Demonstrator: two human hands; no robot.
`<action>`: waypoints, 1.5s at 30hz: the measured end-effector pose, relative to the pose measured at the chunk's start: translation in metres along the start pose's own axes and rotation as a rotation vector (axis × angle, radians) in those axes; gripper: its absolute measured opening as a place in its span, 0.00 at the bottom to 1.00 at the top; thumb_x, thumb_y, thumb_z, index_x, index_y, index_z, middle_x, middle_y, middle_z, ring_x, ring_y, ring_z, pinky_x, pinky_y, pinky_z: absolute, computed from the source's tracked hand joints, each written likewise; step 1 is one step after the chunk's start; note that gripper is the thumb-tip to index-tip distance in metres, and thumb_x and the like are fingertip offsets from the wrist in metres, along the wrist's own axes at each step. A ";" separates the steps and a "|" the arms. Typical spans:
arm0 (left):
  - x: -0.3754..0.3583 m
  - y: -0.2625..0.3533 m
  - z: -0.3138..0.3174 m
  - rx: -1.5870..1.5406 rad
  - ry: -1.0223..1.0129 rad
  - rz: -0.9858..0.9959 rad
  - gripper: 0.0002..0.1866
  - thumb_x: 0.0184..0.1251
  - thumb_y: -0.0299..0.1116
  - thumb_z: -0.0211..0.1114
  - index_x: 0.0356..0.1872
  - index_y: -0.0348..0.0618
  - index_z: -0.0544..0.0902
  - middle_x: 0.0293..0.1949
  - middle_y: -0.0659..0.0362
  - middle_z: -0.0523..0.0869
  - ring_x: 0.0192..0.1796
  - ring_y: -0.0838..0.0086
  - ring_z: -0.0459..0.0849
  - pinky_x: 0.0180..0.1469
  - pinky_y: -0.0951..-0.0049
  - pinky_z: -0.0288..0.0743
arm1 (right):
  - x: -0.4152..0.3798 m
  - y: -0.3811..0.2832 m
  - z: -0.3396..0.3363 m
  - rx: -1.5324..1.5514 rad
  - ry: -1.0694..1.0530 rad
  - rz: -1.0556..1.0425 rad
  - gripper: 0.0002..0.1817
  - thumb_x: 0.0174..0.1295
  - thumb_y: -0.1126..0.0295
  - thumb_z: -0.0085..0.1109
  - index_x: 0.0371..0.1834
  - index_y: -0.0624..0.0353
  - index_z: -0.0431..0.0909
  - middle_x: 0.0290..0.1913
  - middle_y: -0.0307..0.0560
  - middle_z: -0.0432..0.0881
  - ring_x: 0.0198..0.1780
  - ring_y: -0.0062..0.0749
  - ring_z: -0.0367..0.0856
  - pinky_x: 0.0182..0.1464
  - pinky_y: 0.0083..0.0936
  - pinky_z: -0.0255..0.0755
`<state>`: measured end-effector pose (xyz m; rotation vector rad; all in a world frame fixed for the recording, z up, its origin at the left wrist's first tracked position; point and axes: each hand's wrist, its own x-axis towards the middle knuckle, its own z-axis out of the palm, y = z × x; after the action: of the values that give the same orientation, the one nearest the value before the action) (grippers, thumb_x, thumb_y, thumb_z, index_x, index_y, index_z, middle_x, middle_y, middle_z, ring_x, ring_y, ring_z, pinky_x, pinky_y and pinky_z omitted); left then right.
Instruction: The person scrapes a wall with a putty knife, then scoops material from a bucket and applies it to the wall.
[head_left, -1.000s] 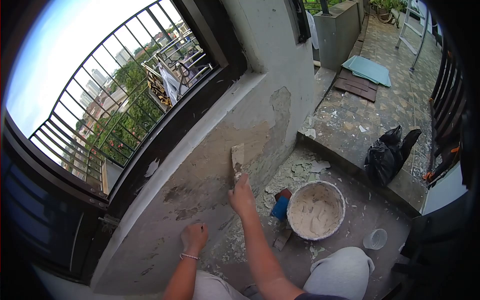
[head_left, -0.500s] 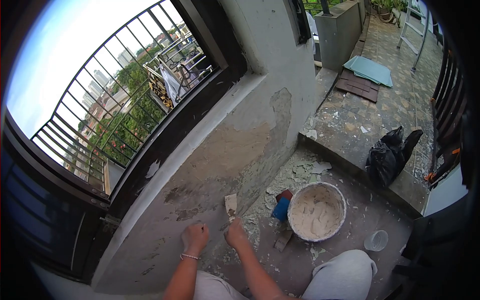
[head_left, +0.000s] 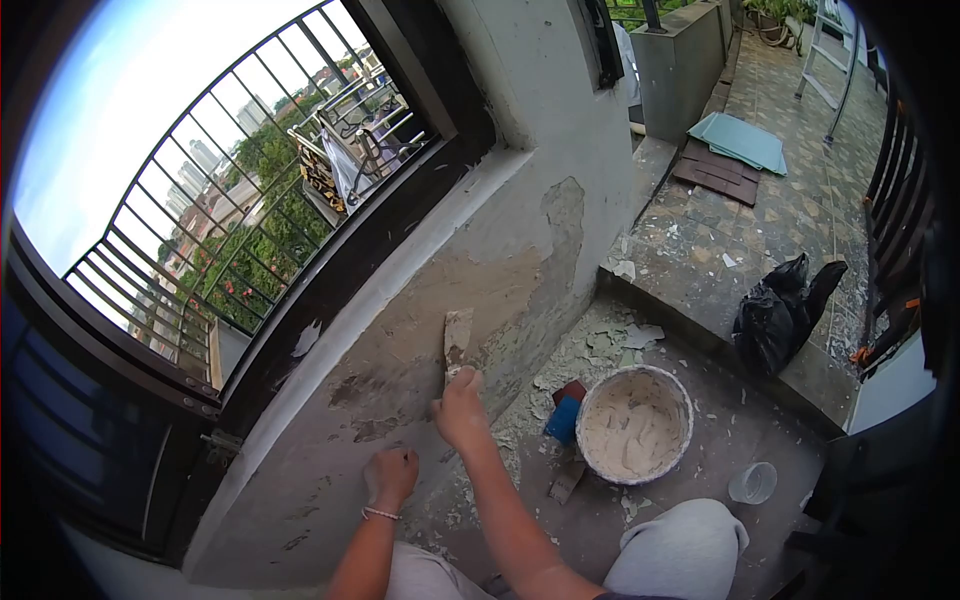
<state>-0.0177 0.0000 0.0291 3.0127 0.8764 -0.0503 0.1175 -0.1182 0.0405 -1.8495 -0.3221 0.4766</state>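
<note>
My right hand grips the handle of a putty knife, whose broad blade lies against the plastered patch of the low wall. My left hand, with a beaded bracelet on the wrist, is closed near the bottom of the wall; whatever its fingers hold, if anything, is hidden. To the right on the floor stands a round bucket of beige paste. Beside the bucket lie a blue block and a small flat scraper-like piece.
Paint flakes litter the floor along the wall. A clear cup stands right of the bucket. On the raised step are a black plastic bag, pale green sheets and a ladder. A dark window frame borders the ledge.
My right hand has moved up along the wall with the putty knife, away from my body. My left hand has stayed nearly in place.
</note>
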 end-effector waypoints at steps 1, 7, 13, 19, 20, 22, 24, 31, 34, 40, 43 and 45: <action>0.000 0.000 0.000 -0.001 0.002 0.001 0.16 0.60 0.42 0.55 0.26 0.41 0.84 0.28 0.47 0.83 0.33 0.51 0.82 0.37 0.56 0.75 | -0.003 0.014 0.019 -0.026 0.018 -0.049 0.40 0.54 0.72 0.60 0.60 0.84 0.45 0.60 0.87 0.51 0.52 0.72 0.71 0.53 0.45 0.71; 0.001 -0.005 0.010 -0.011 0.045 0.041 0.17 0.60 0.42 0.55 0.24 0.41 0.84 0.26 0.47 0.82 0.32 0.51 0.82 0.35 0.55 0.74 | -0.039 0.096 0.114 -0.156 -0.003 -0.104 0.40 0.53 0.71 0.60 0.57 0.89 0.45 0.57 0.91 0.51 0.51 0.75 0.71 0.55 0.44 0.71; 0.002 -0.007 0.010 0.044 0.022 0.027 0.17 0.62 0.43 0.54 0.25 0.42 0.85 0.26 0.48 0.83 0.31 0.52 0.83 0.35 0.55 0.75 | -0.060 0.083 0.107 -0.156 0.162 -0.159 0.38 0.54 0.71 0.58 0.56 0.88 0.47 0.58 0.93 0.48 0.50 0.78 0.70 0.55 0.45 0.70; 0.000 -0.002 0.007 0.076 -0.006 0.030 0.18 0.62 0.45 0.53 0.26 0.43 0.85 0.27 0.48 0.84 0.33 0.53 0.84 0.36 0.56 0.76 | -0.017 -0.011 0.001 -0.101 0.271 -0.127 0.34 0.53 0.71 0.60 0.55 0.80 0.51 0.60 0.82 0.53 0.46 0.66 0.77 0.47 0.43 0.75; 0.001 -0.003 0.007 0.088 -0.005 0.025 0.19 0.62 0.45 0.53 0.26 0.43 0.85 0.27 0.48 0.84 0.33 0.53 0.84 0.37 0.56 0.76 | -0.013 -0.020 -0.007 -0.126 0.281 -0.129 0.33 0.53 0.72 0.60 0.54 0.80 0.52 0.60 0.78 0.55 0.44 0.63 0.79 0.44 0.42 0.77; 0.001 -0.002 0.005 0.081 -0.045 -0.011 0.17 0.62 0.43 0.54 0.28 0.43 0.85 0.29 0.48 0.84 0.35 0.53 0.83 0.38 0.55 0.76 | -0.007 -0.027 -0.003 -0.142 0.271 -0.157 0.32 0.52 0.71 0.61 0.54 0.78 0.53 0.59 0.77 0.56 0.43 0.60 0.80 0.42 0.41 0.77; -0.001 0.000 0.004 0.070 -0.066 -0.032 0.15 0.61 0.42 0.54 0.29 0.44 0.85 0.30 0.48 0.84 0.35 0.53 0.83 0.39 0.55 0.75 | -0.003 -0.023 0.011 -0.150 0.241 -0.161 0.32 0.52 0.71 0.61 0.53 0.78 0.54 0.59 0.78 0.57 0.42 0.60 0.80 0.41 0.42 0.77; 0.001 -0.013 0.018 0.135 -0.052 0.022 0.10 0.56 0.40 0.59 0.28 0.49 0.85 0.28 0.50 0.84 0.35 0.55 0.84 0.37 0.57 0.76 | -0.047 0.043 0.090 -0.117 0.009 -0.087 0.34 0.55 0.65 0.59 0.54 0.78 0.52 0.55 0.79 0.60 0.42 0.68 0.77 0.44 0.49 0.74; 0.000 -0.017 0.019 0.149 -0.076 0.086 0.08 0.54 0.39 0.60 0.27 0.50 0.85 0.28 0.51 0.84 0.35 0.55 0.84 0.37 0.57 0.76 | -0.059 0.055 0.100 -0.081 -0.037 -0.071 0.35 0.56 0.64 0.58 0.55 0.80 0.51 0.54 0.82 0.60 0.43 0.70 0.76 0.46 0.49 0.74; 0.001 -0.016 0.011 0.194 -0.149 0.098 0.12 0.59 0.43 0.57 0.29 0.52 0.86 0.30 0.53 0.85 0.36 0.58 0.85 0.39 0.60 0.77 | -0.057 0.035 0.078 -0.076 0.061 -0.172 0.38 0.55 0.65 0.57 0.57 0.84 0.48 0.57 0.85 0.55 0.46 0.72 0.74 0.50 0.49 0.71; 0.001 -0.013 0.010 0.192 -0.176 0.073 0.14 0.60 0.44 0.55 0.29 0.50 0.86 0.30 0.53 0.85 0.36 0.58 0.85 0.39 0.59 0.77 | -0.043 -0.007 0.038 -0.042 0.122 -0.189 0.37 0.55 0.68 0.56 0.57 0.84 0.48 0.58 0.83 0.53 0.46 0.72 0.74 0.50 0.48 0.71; 0.001 -0.011 0.011 0.169 -0.166 0.075 0.15 0.61 0.44 0.54 0.29 0.49 0.86 0.30 0.53 0.85 0.36 0.58 0.84 0.39 0.58 0.77 | -0.026 -0.029 0.018 -0.034 0.163 -0.214 0.35 0.55 0.69 0.55 0.57 0.83 0.48 0.58 0.82 0.53 0.46 0.71 0.74 0.50 0.49 0.71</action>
<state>-0.0225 0.0096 0.0183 3.1337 0.7810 -0.3866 0.0863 -0.1059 0.0675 -1.8481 -0.4141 0.1733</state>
